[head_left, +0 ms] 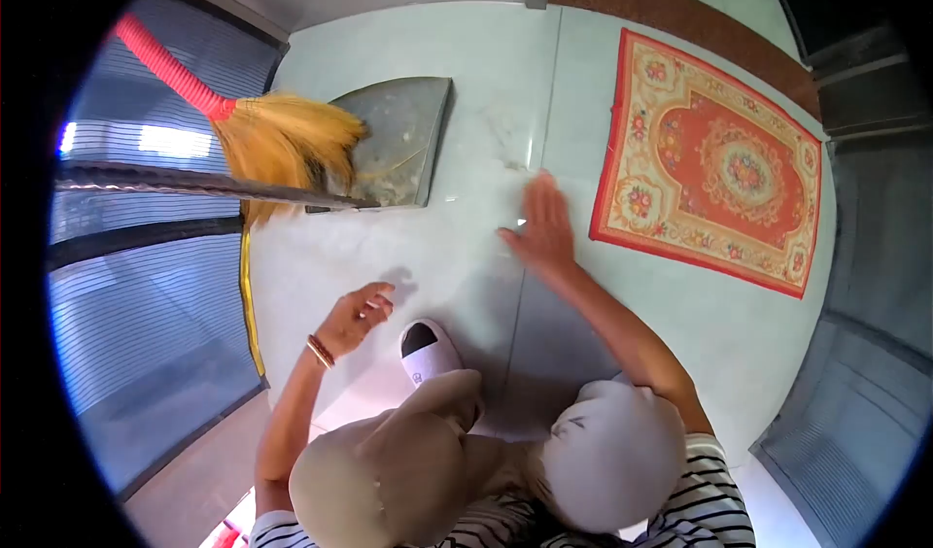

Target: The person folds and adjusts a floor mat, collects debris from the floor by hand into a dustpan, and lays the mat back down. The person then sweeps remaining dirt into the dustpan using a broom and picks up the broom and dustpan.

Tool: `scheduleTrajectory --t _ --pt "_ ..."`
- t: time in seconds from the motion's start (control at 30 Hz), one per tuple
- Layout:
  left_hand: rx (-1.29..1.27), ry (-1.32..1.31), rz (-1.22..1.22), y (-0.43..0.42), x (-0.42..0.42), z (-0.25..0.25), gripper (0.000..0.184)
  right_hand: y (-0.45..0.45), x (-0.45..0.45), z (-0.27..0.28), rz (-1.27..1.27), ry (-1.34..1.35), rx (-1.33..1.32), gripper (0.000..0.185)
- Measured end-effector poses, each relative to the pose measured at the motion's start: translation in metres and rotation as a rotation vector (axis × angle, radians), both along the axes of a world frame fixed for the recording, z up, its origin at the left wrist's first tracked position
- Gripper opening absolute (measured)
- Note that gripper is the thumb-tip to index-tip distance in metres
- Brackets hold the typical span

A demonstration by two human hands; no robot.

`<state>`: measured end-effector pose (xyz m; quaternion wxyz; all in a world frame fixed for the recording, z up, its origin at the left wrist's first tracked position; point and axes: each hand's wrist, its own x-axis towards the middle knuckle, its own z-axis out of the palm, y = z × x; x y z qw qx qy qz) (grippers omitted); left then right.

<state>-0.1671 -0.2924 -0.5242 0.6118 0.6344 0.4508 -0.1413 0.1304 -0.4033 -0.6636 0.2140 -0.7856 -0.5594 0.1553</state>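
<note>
Stretched out over the pale tiled floor (466,247), my right hand (546,222) has its fingers extended and holds nothing; it is slightly blurred. The red patterned mat (714,169) lies to its right. My left hand (361,319), with a beaded bracelet at the wrist, hangs above the floor near a light slipper (429,352). Its fingers are loosely curled and apart, with nothing between them. Beyond it, at the upper left, the straw broom (287,140) with a red-wrapped handle rests against the grey dustpan (408,130).
A dark rod (204,185) runs from the left to the dustpan. Ribbed panels (146,305) with dark frames stand along the left side. A brown threshold strip (680,18) crosses the top right, and dark framing (875,247) borders the right. My bent knees are at the bottom.
</note>
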Motion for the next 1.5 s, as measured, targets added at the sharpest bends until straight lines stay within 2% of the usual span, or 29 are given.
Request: scheduleTrajectory --t 0.1,0.2,0.23,0.27,0.33,0.37,0.43,0.53,0.57,0.67,0.7,0.8,0.9,1.0,1.23,1.33,1.37,1.43,1.5 --pt "-0.042 -0.155 0.036 0.000 0.005 -0.018 0.038 0.058 -0.011 0.009 0.205 -0.023 0.071 0.070" --pt "0.126 -0.165 0.057 0.020 -0.002 0.000 0.031 0.049 -0.003 0.036 0.076 -0.091 0.186 0.051" --pt "0.110 -0.289 0.195 0.027 -0.016 -0.011 0.024 0.044 0.008 0.041 0.051 -0.018 0.046 0.039" --pt "0.051 -0.194 0.390 0.035 -0.021 -0.011 0.017 0.040 0.020 0.049 0.018 0.049 -0.092 0.030" --pt "0.102 0.153 0.343 0.062 -0.026 0.010 0.013 0.042 0.027 0.093 -0.118 0.116 -0.268 0.017" --pt "0.210 0.066 0.285 0.072 -0.033 0.006 0.011 0.043 0.035 0.096 -0.126 0.106 -0.319 0.017" --pt "0.434 -0.106 0.176 0.089 -0.047 -0.005 0.009 0.053 0.057 0.099 -0.134 0.089 -0.415 0.025" --pt "0.532 -0.354 0.208 0.079 -0.015 0.021 0.012 0.059 0.068 0.118 0.085 0.087 -0.104 0.046" --pt "0.510 -0.338 0.149 0.079 -0.013 0.022 0.020 0.062 0.066 0.129 0.117 0.079 -0.218 0.062" --pt "0.156 -0.158 0.020 0.081 -0.013 0.002 0.018 0.052 0.054 0.124 0.151 0.010 -0.356 0.067" --pt "0.156 -0.051 -0.094 0.079 -0.009 -0.003 0.017 0.046 0.047 0.117 0.144 -0.014 -0.362 0.072" --pt "0.220 -0.056 -0.304 0.059 0.000 -0.021 0.013 0.043 0.023 0.094 0.135 -0.059 -0.358 0.084" --pt "0.192 -0.045 -0.313 0.037 0.009 -0.034 0.015 0.066 0.011 0.082 0.148 -0.059 -0.261 0.091" --pt "0.217 -0.013 -0.196 0.015 0.016 -0.031 0.017 0.110 0.013 0.069 0.132 -0.031 -0.163 0.085" --pt "0.106 -0.004 0.214 -0.025 -0.003 -0.042 0.017 0.185 0.031 0.022 0.113 -0.102 -0.163 0.049" --pt "0.044 -0.035 0.346 -0.040 -0.007 -0.048 0.018 0.163 0.010 0.019 0.278 -0.159 -0.032 0.049" --pt "0.029 -0.036 0.367 -0.042 -0.006 -0.049 0.018 0.150 0.001 0.023 0.333 -0.140 -0.077 0.054" --pt "0.010 -0.046 0.382 -0.045 -0.001 -0.052 0.018 0.115 -0.013 0.020 0.408 -0.129 0.038 0.059" --pt "-0.002 -0.061 0.370 -0.043 0.006 -0.057 0.019 0.083 -0.024 0.028 0.431 -0.059 0.009 0.064"
